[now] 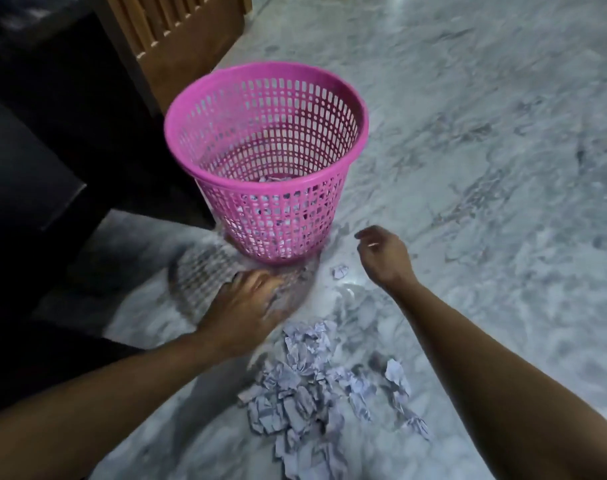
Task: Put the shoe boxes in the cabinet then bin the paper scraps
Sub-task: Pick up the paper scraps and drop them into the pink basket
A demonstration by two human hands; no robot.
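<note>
A pink mesh bin (225, 98) stands on the marble floor, and crumpled paper shows through its lower wall. A heap of crumpled white paper scraps (309, 386) lies on the floor in front of it. One small scrap (340, 271) lies apart, just right of the bin's base. My left hand (241, 313) rests palm down on the floor by the bin's foot, fingers spread, holding nothing. My right hand (385, 256) hovers to the right of the bin, fingers loosely apart and empty. No shoe boxes are in view.
A dark piece of furniture (52, 140) fills the left side. Behind the bin stands a wooden slatted panel (177, 32). Grey marble floor (485, 150) stretches to the right and back.
</note>
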